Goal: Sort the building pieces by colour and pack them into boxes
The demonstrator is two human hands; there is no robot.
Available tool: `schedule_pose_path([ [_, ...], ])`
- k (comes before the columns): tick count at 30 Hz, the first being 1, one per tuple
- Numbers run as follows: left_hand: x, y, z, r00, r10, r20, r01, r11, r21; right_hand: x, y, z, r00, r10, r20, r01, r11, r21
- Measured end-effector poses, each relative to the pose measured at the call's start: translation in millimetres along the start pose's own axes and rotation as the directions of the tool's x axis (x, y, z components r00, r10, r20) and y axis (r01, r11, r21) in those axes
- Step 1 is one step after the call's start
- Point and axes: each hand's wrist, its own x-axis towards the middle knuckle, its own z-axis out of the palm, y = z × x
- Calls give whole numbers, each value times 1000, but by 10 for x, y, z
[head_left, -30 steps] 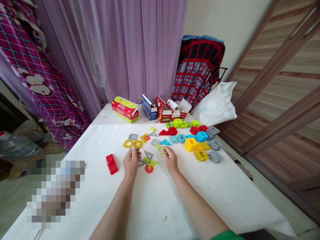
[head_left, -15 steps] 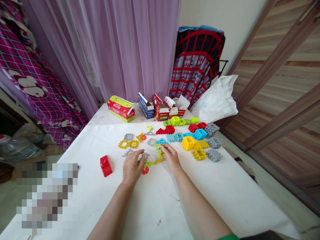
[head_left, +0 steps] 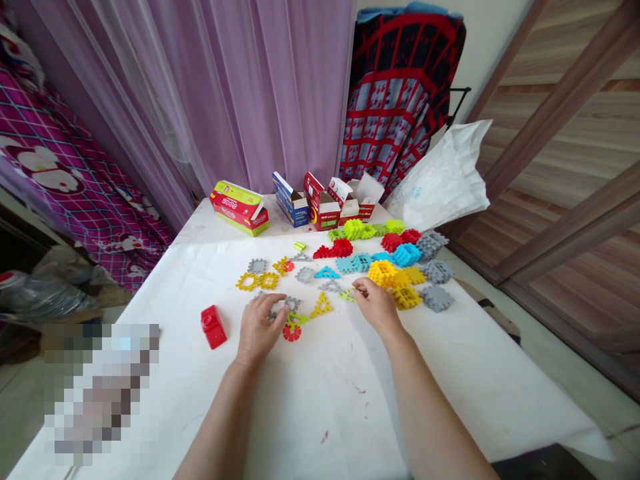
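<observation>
My right hand pinches a light-green toothed building piece just left of the yellow stacks. My left hand rests over the loose pieces, thumb apart from its curved fingers. Partly beneath it are grey pieces, and by its thumb lie a green piece and a red round notched piece. Between my hands lies a yellow triangular piece. Beyond it are a grey triangle, a blue triangle and a grey square.
Sorted toothed pieces stand at the right: yellow stacks, grey stacks, blue ones, and red and green ones behind. Small boxes line the back beside a white bag. A red object lies at left.
My right hand has moved right with the green piece, away from the yellow triangle, uncovering a grey triangle. My left hand has shifted slightly left. The camera view has tilted a little.
</observation>
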Motion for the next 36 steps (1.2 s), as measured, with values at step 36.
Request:
schedule_pose_path([
  [36, -45, 130, -53, 956, -48, 290, -23, 972, 235, -291, -480, 338, 893, -422, 158, 427, 904, 4],
])
